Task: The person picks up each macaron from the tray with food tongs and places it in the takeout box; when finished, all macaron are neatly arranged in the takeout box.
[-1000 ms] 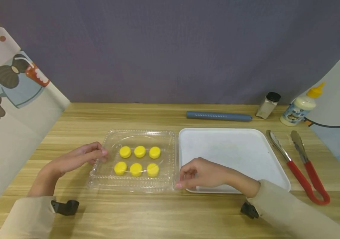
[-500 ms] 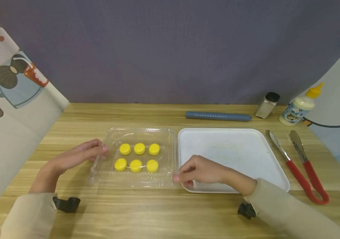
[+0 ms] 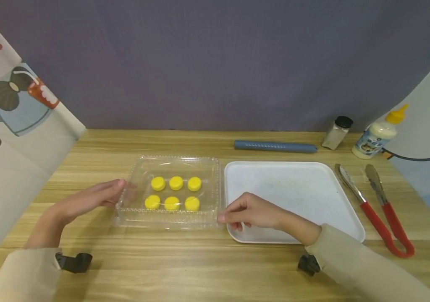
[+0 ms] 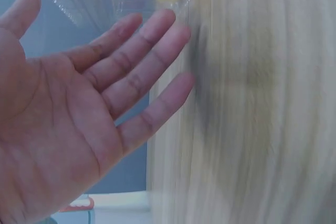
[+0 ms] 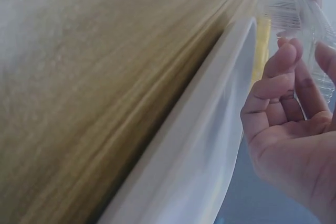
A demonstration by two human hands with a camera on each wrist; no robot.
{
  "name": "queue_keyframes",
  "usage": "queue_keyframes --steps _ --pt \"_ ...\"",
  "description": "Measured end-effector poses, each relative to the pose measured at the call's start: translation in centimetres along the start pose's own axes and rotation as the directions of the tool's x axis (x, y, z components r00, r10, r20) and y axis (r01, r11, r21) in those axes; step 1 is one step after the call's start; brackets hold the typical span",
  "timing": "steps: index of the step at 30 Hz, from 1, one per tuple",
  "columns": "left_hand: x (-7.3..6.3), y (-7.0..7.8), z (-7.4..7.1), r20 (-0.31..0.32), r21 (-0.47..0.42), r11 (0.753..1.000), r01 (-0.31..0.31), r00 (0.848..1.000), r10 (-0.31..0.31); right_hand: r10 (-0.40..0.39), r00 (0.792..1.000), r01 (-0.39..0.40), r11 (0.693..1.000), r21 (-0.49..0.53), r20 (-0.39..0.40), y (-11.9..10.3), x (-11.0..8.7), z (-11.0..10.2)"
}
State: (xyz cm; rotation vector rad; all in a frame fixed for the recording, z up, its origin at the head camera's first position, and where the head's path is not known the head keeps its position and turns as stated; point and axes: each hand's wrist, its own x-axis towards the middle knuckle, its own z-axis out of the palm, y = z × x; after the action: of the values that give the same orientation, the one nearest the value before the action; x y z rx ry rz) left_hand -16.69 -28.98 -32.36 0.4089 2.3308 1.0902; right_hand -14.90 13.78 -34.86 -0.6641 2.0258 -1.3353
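Note:
A clear plastic clamshell box [image 3: 182,165] with its lid down stands on the wooden table. Inside it, several round yellow cakes [image 3: 171,204] lie in two rows. My left hand [image 3: 86,201] is beside the box's left wall, its fingers straight and slightly spread in the left wrist view; whether they touch the wall cannot be told. At the front right corner of the box, my right hand [image 3: 254,213] pinches the rim between thumb and forefinger, with the other fingers curled. That hand hangs over the white tray's [image 3: 305,184] near left corner.
Red-handled tongs [image 3: 389,222] lie right of the tray. Behind it is a blue ridged bar [image 3: 275,146]. A black-capped jar [image 3: 337,133] and a yellow-nozzled squeeze bottle [image 3: 379,133] stand at the back right. A dark curtain [image 3: 215,63] closes off the back.
The box with its cakes has slid away from me, towards the back. My right hand has gone with it, while the left thumb has drawn back left off the box's edge.

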Motion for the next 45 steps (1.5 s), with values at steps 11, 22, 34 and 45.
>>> queue_keyframes --steps 11,22,34,45 --pt "-1.4 -2.3 0.0 0.061 -0.098 0.995 -0.035 0.997 0.041 0.001 1.000 -0.001 1.000 0.017 0.003 0.1 0.0 0.1" --pt "-1.7 -2.0 0.1 0.167 -0.101 0.995 0.027 0.986 -0.010 -0.014 1.000 0.013 1.000 0.012 0.021 0.3 -0.1 0.1" --pt "-1.7 -1.6 -0.1 0.247 -0.104 0.995 0.013 0.969 0.013 -0.005 0.992 0.000 0.999 0.042 0.128 0.3 -0.1 0.0" --pt "-1.5 -2.0 -0.1 0.303 -0.218 0.975 -0.050 0.946 0.116 0.012 0.996 -0.023 0.993 0.114 0.092 0.1 -0.1 0.5"
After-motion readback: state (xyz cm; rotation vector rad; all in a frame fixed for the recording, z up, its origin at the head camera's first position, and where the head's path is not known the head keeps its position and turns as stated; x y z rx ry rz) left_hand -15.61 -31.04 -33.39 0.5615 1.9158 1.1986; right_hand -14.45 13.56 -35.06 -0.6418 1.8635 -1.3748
